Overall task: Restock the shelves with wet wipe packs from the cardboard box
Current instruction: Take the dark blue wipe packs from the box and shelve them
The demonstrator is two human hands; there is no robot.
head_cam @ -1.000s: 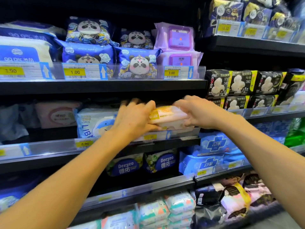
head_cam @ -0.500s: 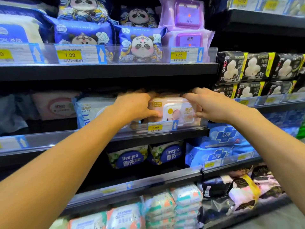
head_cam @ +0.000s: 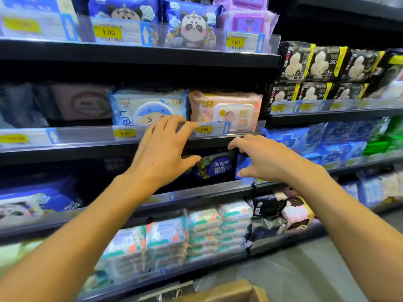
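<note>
A peach wet wipe pack with a white lid stands upright on the second shelf, beside a light blue pack. My left hand hovers in front of the shelf rail with spread, relaxed fingers and holds nothing. My right hand is lower, in front of the shelf below, fingers loosely spread and empty. Both hands are apart from the peach pack. The corner of the cardboard box shows at the bottom edge.
Panda-print packs and purple packs fill the top shelf. Dark Deeyeo packs sit under my hands. Stacked white-and-teal packs fill the lowest shelf. Black packs line the right bay. Grey floor lies below right.
Both hands have let go of the peach pack and drawn back and down from the shelf. The pack now stands upright behind the rail.
</note>
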